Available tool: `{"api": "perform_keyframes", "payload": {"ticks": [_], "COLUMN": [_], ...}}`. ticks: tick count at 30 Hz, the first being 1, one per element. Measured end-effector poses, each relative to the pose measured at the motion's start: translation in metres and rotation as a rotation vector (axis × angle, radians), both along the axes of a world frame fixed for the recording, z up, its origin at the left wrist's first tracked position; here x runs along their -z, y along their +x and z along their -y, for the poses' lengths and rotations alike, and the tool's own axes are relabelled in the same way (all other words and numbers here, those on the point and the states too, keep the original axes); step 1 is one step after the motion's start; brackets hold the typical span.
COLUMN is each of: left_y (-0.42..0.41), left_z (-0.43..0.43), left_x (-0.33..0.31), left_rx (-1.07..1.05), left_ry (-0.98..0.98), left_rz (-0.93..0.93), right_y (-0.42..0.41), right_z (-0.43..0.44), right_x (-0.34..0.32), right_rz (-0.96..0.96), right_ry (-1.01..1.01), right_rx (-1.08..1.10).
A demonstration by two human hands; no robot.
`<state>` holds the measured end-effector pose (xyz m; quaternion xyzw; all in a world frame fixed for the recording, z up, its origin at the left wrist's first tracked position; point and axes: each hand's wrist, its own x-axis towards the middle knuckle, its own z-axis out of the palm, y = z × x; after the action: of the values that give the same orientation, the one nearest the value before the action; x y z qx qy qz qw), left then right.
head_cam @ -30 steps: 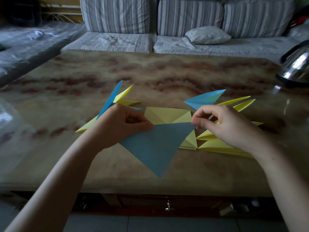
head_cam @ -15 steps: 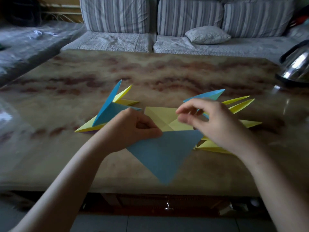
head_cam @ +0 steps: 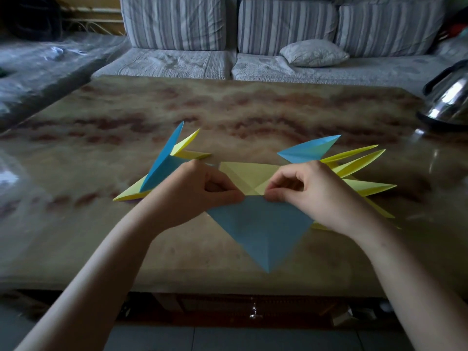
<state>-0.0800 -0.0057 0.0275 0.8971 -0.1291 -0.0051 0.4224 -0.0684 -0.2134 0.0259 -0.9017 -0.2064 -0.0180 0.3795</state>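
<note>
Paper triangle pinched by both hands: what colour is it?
Plain blue; the paper triangle shows best in the head view.

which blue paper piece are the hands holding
The flat blue triangle, pinched at its top edge; the left blue spike and right blue spike lie behind.

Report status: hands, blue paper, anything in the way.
Left hand and right hand both pinch top edge of blue folded paper triangle. Yellow folded paper square just behind; not blocking.

Steel kettle [head_cam: 449,102] at marbled table's [head_cam: 228,110] right edge, grey pillow [head_cam: 314,53] on striped sofa [head_cam: 172,24] beyond.
</note>
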Motion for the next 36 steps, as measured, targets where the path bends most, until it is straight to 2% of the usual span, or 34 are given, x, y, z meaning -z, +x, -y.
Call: {"api": "perform_keyframes", "payload": {"ticks": [7,14,18,23,26,29,32,36], "left_y": [0.005,0.005,0.010,0.013,0.006,-0.006,-0.005,-0.002], "left_z": [-0.022,-0.030,-0.042,-0.030,-0.002,0.020,0.021,0.014], "left_x": [-0.005,-0.006,-0.004,0.006,0.006,0.013,0.018,0.015], "left_rx": [0.013,-0.007,-0.036,-0.143,-0.134,-0.057,-0.097,-0.109], "left_ry": [-0.136,-0.231,-0.309,-0.372,-0.558,-0.643,-0.678,-0.708], "left_rz": [-0.125,-0.170,-0.162,-0.067,-0.128,-0.212,-0.177,-0.176], "right_y": [0.001,-0.002,0.000,0.002,0.001,-0.002,-0.003,-0.002], "right_z": [0.011,0.008,0.016,0.017,0.009,-0.002,-0.003,0.015], "right_x": [-0.005,-0.007,-0.006,-0.002,0.003,0.009,0.009,-0.005], "right_rz": [-0.018,-0.023,0.005,0.016,0.025,-0.001,-0.052,-0.087], "right_ry": [0.022,0.039,0.010,0.225,0.367,0.442,0.459,0.388], "right_rx": [0.008,0.002,0.067,0.179,0.249,0.286,0.225,-0.037]}}
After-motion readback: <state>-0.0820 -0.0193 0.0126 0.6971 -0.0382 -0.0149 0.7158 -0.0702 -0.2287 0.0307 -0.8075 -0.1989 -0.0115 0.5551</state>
